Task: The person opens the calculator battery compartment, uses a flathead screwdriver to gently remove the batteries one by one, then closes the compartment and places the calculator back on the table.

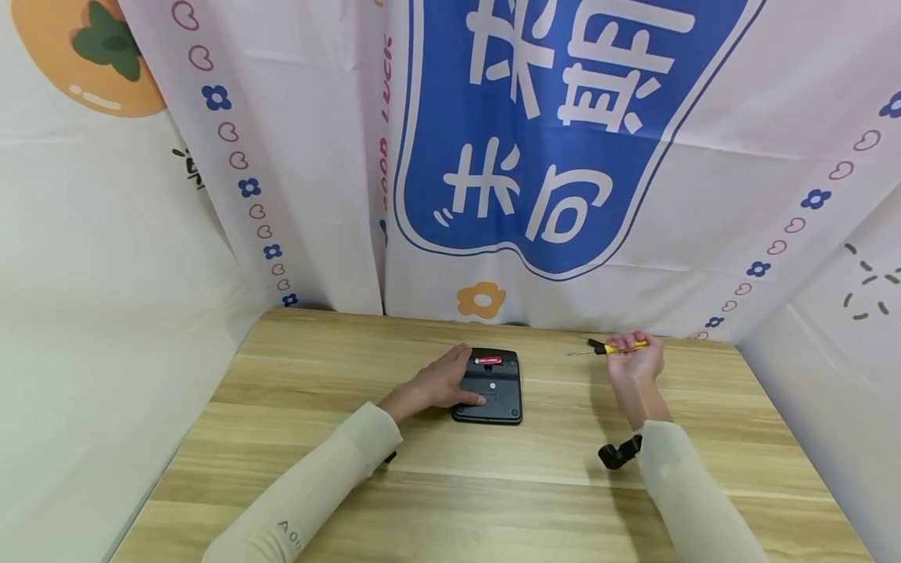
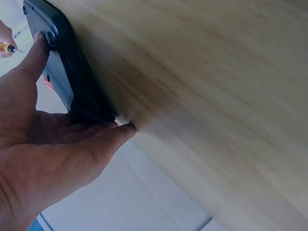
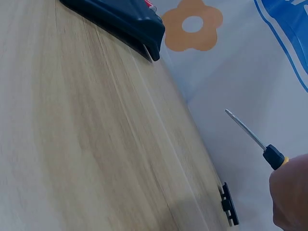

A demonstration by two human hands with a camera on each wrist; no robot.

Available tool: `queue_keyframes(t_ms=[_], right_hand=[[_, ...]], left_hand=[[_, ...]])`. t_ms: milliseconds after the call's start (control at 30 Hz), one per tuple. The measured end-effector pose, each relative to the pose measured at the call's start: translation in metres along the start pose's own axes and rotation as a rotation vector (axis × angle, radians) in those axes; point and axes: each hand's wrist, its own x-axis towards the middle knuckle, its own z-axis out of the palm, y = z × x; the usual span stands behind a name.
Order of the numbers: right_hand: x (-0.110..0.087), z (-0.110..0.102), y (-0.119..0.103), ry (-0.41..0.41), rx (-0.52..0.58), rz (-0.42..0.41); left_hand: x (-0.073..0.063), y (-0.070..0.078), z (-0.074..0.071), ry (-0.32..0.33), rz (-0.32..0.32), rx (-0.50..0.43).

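Observation:
A black calculator [image 1: 501, 400] lies back side up on the table, its battery bay uncovered with a red battery [image 1: 488, 360] inside. My left hand [image 1: 439, 381] grips it from the left, thumb on the back and fingers at the far left edge. In the left wrist view the calculator [image 2: 61, 62] appears edge-on beside the thumb. Off to the right, my right hand [image 1: 636, 363] holds a screwdriver [image 1: 639, 344] with a yellow and black handle; its thin metal tip points left. Just behind the shaft is a small black cover [image 3: 229, 204], lying near the table's far edge.
The wood-grain table [image 1: 493, 500] meets a printed cloth [image 1: 338, 234] hanging along its back edge. More white cloth stands at the left and right sides. A black wrist mount [image 1: 619, 453] sits under the right forearm.

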Motion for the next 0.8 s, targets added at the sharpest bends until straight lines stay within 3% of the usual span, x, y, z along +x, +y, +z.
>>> queue_keyframes(t_ms=[300,800], right_hand=[[0.002,-0.003,-0.014,-0.016,-0.002,0.016],[0.005,0.000,-0.043,0.029,-0.051,-0.049]], left_hand=[[0.000,-0.001,0.001,0.001,0.005,-0.004],[0.001,-0.002,0.002,0.000,0.007,0.000]])
